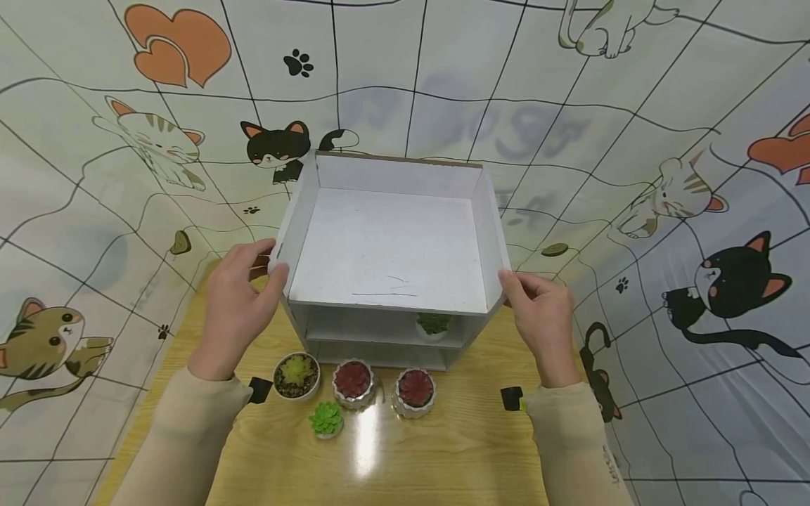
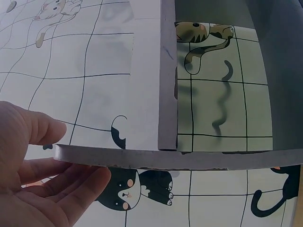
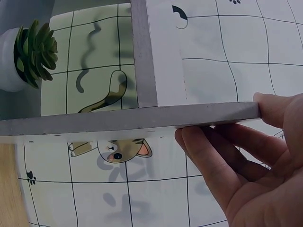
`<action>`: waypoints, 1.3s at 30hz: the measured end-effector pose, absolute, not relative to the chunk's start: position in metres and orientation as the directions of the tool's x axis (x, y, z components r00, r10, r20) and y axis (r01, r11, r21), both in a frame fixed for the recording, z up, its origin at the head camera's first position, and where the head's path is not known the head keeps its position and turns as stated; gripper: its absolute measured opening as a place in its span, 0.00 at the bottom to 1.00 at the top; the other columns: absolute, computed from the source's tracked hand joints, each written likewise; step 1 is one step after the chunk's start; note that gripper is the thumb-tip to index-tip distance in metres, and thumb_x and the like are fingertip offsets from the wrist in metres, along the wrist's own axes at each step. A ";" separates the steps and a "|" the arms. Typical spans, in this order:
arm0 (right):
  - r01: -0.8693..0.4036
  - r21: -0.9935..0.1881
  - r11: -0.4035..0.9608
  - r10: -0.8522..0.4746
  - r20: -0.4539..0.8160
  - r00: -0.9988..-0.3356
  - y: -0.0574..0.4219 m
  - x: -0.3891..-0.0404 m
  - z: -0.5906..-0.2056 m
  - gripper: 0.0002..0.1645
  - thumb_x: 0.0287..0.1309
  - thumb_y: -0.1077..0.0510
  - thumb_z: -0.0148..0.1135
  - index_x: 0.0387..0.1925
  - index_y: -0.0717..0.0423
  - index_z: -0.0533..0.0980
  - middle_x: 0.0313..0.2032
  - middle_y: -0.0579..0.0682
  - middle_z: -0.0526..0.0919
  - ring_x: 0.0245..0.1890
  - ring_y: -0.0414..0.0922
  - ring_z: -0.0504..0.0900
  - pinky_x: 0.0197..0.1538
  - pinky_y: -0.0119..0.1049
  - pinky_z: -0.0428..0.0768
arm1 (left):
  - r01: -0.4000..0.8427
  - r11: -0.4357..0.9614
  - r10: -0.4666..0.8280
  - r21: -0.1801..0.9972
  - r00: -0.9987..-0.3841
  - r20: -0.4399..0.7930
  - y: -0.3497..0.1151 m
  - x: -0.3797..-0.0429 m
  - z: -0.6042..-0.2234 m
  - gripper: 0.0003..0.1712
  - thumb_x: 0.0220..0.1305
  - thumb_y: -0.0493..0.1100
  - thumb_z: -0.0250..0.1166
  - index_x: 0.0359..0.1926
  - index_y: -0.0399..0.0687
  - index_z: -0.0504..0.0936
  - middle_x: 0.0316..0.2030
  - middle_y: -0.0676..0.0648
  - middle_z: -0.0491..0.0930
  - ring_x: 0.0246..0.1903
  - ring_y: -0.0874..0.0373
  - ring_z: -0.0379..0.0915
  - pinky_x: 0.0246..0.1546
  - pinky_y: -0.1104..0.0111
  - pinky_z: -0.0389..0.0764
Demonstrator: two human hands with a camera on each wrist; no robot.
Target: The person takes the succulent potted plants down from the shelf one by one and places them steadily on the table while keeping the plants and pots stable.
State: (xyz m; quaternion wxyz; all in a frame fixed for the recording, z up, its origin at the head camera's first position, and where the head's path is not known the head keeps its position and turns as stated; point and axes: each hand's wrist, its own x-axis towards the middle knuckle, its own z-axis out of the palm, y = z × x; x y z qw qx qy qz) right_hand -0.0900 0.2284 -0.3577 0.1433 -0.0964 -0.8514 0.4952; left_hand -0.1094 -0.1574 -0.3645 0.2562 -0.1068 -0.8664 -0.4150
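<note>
A white tabletop shelf (image 1: 389, 246) with an open top tray and compartments below stands in the middle of the head view. My left hand (image 1: 237, 302) pinches the upper front edge of its left side panel (image 2: 142, 157), thumb on the inner side and fingers along the outside. At the opposite panel (image 3: 189, 115), my right hand (image 1: 543, 323) does the same. A dark green potted succulent (image 1: 434, 324) sits inside the upper compartment, towards the right; its white pot (image 3: 9, 59) shows in the right wrist view.
On the wooden table (image 1: 455, 450) before the shelf stand a succulent in a round white pot (image 1: 296, 377), a small bright green one (image 1: 325, 419) and two dark red potted plants (image 1: 353, 383). A cat-patterned white sheet (image 1: 380, 63) hangs behind and at the sides.
</note>
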 end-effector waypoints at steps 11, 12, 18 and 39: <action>0.020 -0.870 0.492 0.317 0.158 -0.935 0.228 -0.089 -0.361 0.24 0.70 0.46 0.65 0.50 0.64 0.87 0.45 0.63 0.88 0.32 0.30 0.84 0.37 0.18 0.81 | 0.425 0.632 -0.047 0.648 -0.814 0.579 -0.159 -0.113 -0.370 0.18 0.63 0.28 0.69 0.54 0.27 0.83 0.43 0.33 0.83 0.39 0.38 0.85 0.42 0.91 0.71; 0.010 -0.868 0.496 0.317 0.171 -0.933 0.228 -0.089 -0.362 0.24 0.70 0.46 0.65 0.49 0.64 0.87 0.45 0.64 0.88 0.31 0.28 0.83 0.37 0.18 0.81 | 0.426 0.632 -0.047 0.647 -0.813 0.581 -0.159 -0.113 -0.370 0.18 0.62 0.27 0.69 0.54 0.27 0.84 0.42 0.32 0.83 0.39 0.38 0.85 0.42 0.91 0.71; -0.033 -0.848 0.528 0.342 0.249 -0.906 0.227 -0.087 -0.369 0.23 0.70 0.47 0.66 0.46 0.66 0.87 0.40 0.63 0.88 0.29 0.28 0.82 0.34 0.18 0.80 | 0.428 0.638 -0.042 0.640 -0.810 0.584 -0.157 -0.114 -0.371 0.19 0.59 0.25 0.71 0.53 0.24 0.83 0.40 0.31 0.83 0.37 0.37 0.85 0.43 0.93 0.70; -0.272 -0.779 0.565 0.338 0.520 -0.785 0.222 -0.077 -0.403 0.12 0.69 0.61 0.66 0.42 0.68 0.88 0.36 0.63 0.90 0.32 0.20 0.80 0.37 0.13 0.77 | 0.401 0.666 -0.045 0.629 -0.820 0.571 -0.156 -0.114 -0.366 0.19 0.60 0.25 0.70 0.53 0.23 0.83 0.40 0.31 0.81 0.37 0.37 0.84 0.42 0.48 0.86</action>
